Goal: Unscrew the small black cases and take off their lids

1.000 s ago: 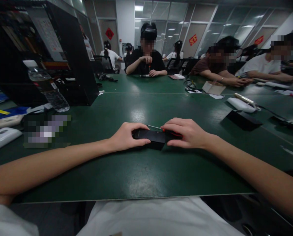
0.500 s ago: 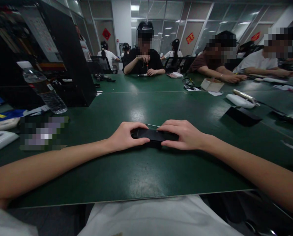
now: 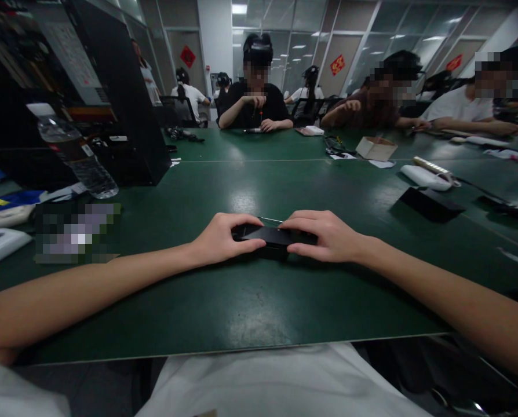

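Observation:
A small black box-like object (image 3: 270,234) lies on the green table in front of me. My left hand (image 3: 222,238) grips its left end, thumb along the near edge and fingers on the far side. On the right end, my right hand (image 3: 328,238) holds it the same way, with the thumb in front and the fingertips over the top. Just behind the object a thin, shiny metal rod (image 3: 271,219) shows between my fingertips; what it belongs to is hidden.
To the left stand a large black case (image 3: 141,116) and a water bottle (image 3: 79,153). A black box (image 3: 430,204) and a white device (image 3: 424,177) lie at right. Across the table, a person in black (image 3: 259,104) holds a red-handled tool.
My hands stay around the black object; the right thumb has shifted slightly right along it. At the far right, a co-worker in a brown shirt has raised a hand.

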{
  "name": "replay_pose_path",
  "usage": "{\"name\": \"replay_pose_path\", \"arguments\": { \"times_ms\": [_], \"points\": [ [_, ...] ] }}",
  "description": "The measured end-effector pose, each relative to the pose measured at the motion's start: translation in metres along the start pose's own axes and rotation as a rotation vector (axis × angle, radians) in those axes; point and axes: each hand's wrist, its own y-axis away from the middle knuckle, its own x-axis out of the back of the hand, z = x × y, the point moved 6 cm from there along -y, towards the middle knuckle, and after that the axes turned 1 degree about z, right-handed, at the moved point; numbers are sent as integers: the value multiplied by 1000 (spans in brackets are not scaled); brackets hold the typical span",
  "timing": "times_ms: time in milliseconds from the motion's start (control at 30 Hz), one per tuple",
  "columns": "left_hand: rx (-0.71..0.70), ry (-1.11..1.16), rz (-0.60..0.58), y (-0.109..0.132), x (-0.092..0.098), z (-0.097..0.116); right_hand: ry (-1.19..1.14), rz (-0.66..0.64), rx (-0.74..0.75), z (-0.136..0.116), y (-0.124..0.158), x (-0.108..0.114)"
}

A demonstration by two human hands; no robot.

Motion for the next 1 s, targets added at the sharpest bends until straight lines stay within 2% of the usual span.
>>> {"name": "replay_pose_path", "arguments": {
  "times_ms": [133, 300, 433, 600, 1000],
  "points": [
    [32, 77, -2, -1, 0, -3, -32, -4, -22, 2, -2, -1],
    [146, 235, 71, -2, 1, -15, -41, 25, -41, 1, -6, 0],
    [172, 329, 97, -3, 2, -20, -91, 82, -71, 0, -9, 4],
    [173, 369, 125, -3, 4, -19, -142, 114, -158, 3, -10, 4],
    [185, 379, 96, -2, 3, -16, -143, 100, -182, 6, -9, 4]
  ]
}}
